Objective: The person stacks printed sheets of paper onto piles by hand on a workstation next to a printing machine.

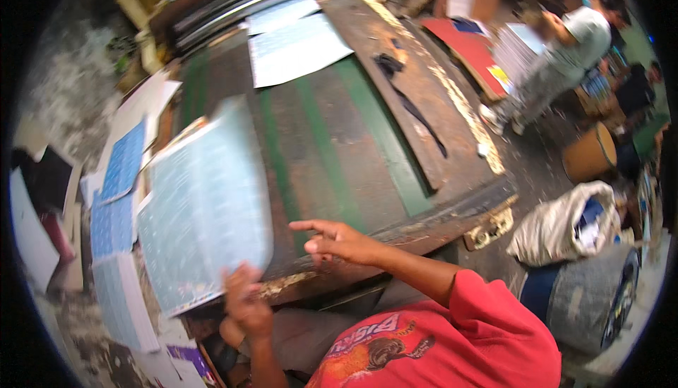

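A large light-blue printed sheet is smeared by motion at the left side of the machine's flat bed. Its lower right corner is beside my left hand; the fingers there are blurred, so whether they touch the paper cannot be told. Over the front edge of the bed, my right hand has its index finger stretched out and its thumb apart, with nothing in it. Farther up the bed, two more pale-blue sheets lie on the green strips, near the rollers.
Stacks of blue printed sheets stand along the left. A dark strap lies on the bed's right side. At right are a white sack, a large drum, a brown bin and a person beside a paper stack.
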`<state>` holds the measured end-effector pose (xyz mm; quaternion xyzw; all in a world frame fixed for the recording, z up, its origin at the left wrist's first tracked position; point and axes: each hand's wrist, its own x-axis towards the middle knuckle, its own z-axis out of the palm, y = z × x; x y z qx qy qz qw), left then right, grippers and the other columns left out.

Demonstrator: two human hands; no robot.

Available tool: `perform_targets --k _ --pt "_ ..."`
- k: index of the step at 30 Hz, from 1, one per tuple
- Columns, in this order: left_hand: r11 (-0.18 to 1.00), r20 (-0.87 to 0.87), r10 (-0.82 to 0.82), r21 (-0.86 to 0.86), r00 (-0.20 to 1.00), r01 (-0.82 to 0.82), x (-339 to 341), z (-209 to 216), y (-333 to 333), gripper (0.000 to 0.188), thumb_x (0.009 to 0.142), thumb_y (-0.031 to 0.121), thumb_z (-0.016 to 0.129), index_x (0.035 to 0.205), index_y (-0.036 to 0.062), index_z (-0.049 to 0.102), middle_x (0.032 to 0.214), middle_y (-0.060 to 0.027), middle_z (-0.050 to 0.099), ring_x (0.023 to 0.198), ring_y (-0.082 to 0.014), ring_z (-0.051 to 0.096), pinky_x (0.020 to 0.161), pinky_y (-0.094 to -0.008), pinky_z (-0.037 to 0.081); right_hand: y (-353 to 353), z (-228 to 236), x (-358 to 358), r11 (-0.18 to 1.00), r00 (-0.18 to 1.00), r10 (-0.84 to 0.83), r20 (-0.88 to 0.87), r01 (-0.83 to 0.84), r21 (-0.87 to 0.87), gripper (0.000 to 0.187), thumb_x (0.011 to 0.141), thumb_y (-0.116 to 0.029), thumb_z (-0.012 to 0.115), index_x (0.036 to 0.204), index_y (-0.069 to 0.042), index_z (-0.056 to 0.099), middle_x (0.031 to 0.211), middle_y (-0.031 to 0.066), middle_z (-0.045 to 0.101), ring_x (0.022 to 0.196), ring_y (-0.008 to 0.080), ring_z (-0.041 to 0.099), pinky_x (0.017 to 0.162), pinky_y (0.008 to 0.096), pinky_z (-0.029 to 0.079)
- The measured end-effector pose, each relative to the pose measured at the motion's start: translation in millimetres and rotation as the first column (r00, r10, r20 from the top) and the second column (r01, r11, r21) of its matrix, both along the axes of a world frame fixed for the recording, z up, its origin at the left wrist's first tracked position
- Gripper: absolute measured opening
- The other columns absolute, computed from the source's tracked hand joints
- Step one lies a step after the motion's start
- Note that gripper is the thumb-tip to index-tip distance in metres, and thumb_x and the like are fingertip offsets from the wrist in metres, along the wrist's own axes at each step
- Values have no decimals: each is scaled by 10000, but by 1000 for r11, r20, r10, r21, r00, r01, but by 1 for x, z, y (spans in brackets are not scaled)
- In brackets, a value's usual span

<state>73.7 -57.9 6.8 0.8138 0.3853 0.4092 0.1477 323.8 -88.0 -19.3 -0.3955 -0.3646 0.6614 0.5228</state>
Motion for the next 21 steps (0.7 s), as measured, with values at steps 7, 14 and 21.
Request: perform_targets --k 7,14,21 --pt "985 -486 132 -35 864 -171 -31 18 12 869 784 506 712 1438 35 388 1536 -161 321 1444 -385 211 1155 -576 129 45 -43 -6 895 928 -317 -195 225 -386 280 932 -259 600 1061 -14 560 715 57 582 539 117 497 524 278 428" --pt "976 -451 64 -159 890 -150 -66 -18 12 565 962 392 516 1404 45 459 1500 -151 389 1419 -372 289 1146 -530 182 151 -110 42 821 868 -430 -248 262 -508 279 980 -329 522 1089 -76 479 755 74 605 532 109 475 608 328 473" --pt "909 -21 259 -332 966 -251 -62 -22 28 395 1036 265 410 1143 -22 660 1129 -150 688 1196 -352 565 1106 -438 312 250 -118 83 850 830 -474 -294 343 -400 465 1013 -455 384 1160 -22 474 798 105 640 564 149 517 667 381 529"
